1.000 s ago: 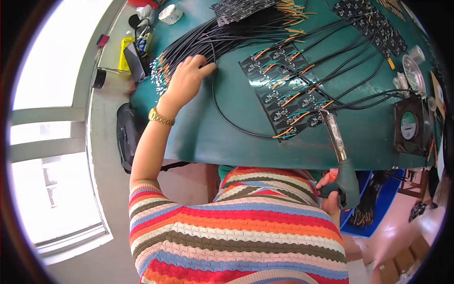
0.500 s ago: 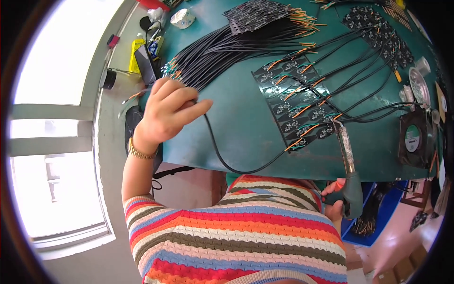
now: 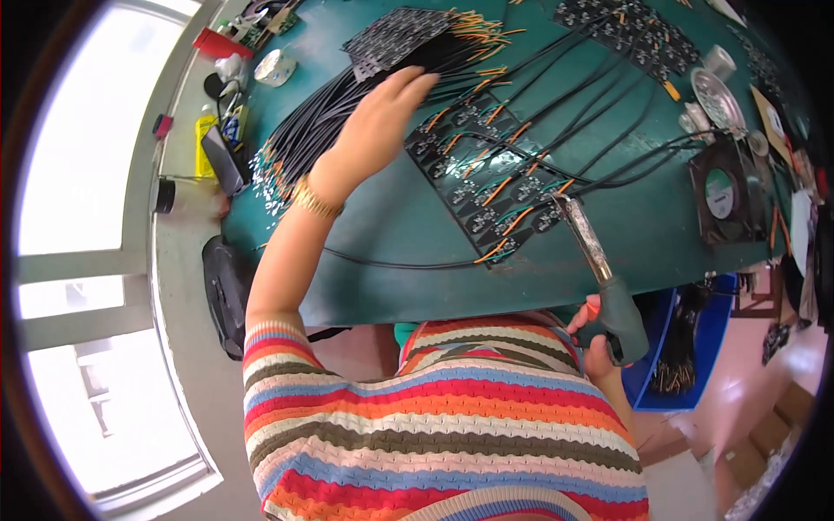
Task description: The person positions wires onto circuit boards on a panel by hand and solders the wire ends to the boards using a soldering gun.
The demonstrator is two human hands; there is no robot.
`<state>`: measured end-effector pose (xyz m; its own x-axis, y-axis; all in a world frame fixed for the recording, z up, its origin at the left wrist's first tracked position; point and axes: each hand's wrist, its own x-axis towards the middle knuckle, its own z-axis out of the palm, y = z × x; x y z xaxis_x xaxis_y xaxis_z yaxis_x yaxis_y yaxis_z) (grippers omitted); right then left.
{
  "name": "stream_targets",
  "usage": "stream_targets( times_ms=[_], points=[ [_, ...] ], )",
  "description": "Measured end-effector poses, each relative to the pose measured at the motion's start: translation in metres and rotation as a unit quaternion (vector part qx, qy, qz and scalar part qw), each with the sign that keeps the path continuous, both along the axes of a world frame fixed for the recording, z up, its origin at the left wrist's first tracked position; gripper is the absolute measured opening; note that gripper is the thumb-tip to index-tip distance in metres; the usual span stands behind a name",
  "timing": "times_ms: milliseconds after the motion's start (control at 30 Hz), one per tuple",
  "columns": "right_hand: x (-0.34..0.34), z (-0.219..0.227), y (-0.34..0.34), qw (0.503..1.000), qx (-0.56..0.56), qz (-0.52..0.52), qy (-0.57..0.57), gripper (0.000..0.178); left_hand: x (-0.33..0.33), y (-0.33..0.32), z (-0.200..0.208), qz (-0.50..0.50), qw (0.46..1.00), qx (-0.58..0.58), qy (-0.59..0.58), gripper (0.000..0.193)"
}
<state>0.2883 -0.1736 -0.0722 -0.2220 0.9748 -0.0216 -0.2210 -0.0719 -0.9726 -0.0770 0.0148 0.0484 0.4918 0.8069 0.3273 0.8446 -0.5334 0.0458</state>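
Right hand [image 3: 598, 356] nearest, below counter [image 3: 391, 295] edge, wrapped round green handle of soldering tool [image 3: 620, 321]; tip by right side of circuit-board panel [image 3: 460, 193], contact unclear. Single black cable [image 3: 391, 263] runs left from panel's near corner, passing behind left forearm. Farther: left hand [image 3: 373, 126], fingers extended, close together, over cable bundle [image 3: 317, 122]; grip under palm can't be told. Bundle's long axis slants lower left to upper right; left hand much nearer. Half second ago, left hand held single cable raised; now cable lies low.
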Motion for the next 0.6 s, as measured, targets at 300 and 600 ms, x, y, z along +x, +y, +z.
stream_targets(
  times_ms=[300, 600],
  points=[
    [-0.008, 0.016, -0.003, 0.999, -0.006, -0.045, 0.027, 0.074, 0.025, 0.081, -0.048, 0.080, 0.986, 0.006, 0.149, 0.023],
    [0.000, 0.006, 0.007, 0.997, 0.081, -0.016, -0.008, 0.062, 0.014, 0.004, 0.024, 0.088, 0.986, 0.066, -0.126, 0.020]
  ],
)
